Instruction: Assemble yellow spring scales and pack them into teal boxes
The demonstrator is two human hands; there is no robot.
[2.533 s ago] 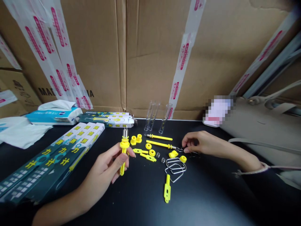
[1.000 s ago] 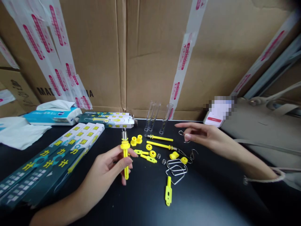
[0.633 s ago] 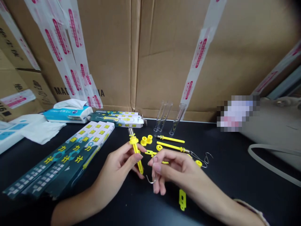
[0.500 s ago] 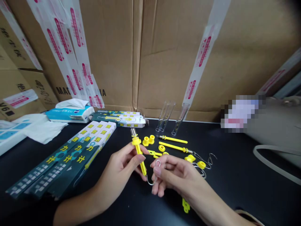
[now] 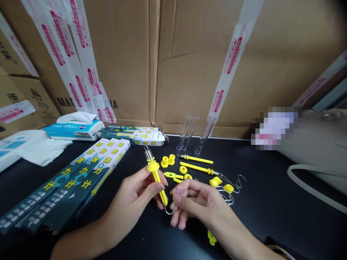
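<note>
Both hands are meeting at the frame's lower centre, joining a hook to a rod.
The left hand is pinching the yellow rod; the right hand is clamping the wire hook at its lower tip. The springy hook could slip among the loose yellow parts on the black surface.
</note>
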